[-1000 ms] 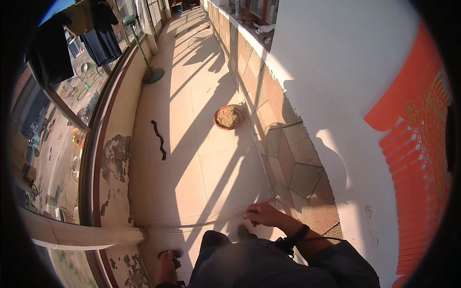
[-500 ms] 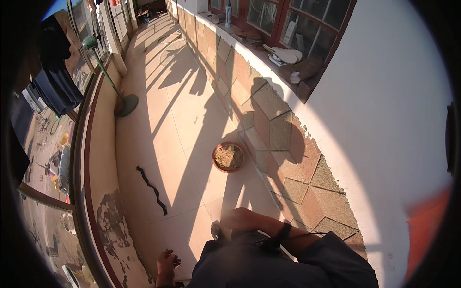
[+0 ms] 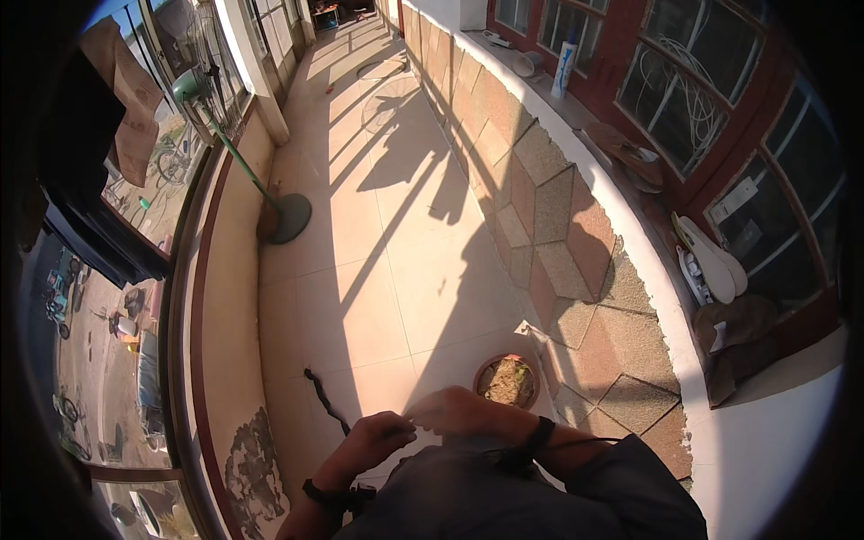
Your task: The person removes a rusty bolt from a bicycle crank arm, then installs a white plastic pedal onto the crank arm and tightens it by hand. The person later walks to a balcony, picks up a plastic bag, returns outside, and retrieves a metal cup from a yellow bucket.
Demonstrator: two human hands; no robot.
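Observation:
My left hand (image 3: 382, 437) and my right hand (image 3: 447, 411) are close together in front of my waist. Their fingertips meet or nearly meet. Both hands have curled, closed fingers, and anything between them is too small to make out. Dark bands circle both wrists. Just beyond my right hand, on the floor, stands a round reddish-brown pot (image 3: 535, 382) filled with a yellowish-brown clump. A black, wavy strip (image 3: 326, 400) lies on the tiles past my left hand, its lower end hidden behind that hand.
Along the left wall stands a green pedestal fan (image 3: 290, 219) on a round base. Dark clothes (image 3: 108, 238) hang at the windows. On the right sill (image 3: 621, 193) lie a white tube (image 3: 564, 67), a pale flat object (image 3: 717, 261) and dark pieces. The tiled walkway (image 3: 396, 270) runs ahead.
My left hand has risen from low on the left to meet my right hand. The view has shifted forward along the walkway, so the pot sits nearer my body.

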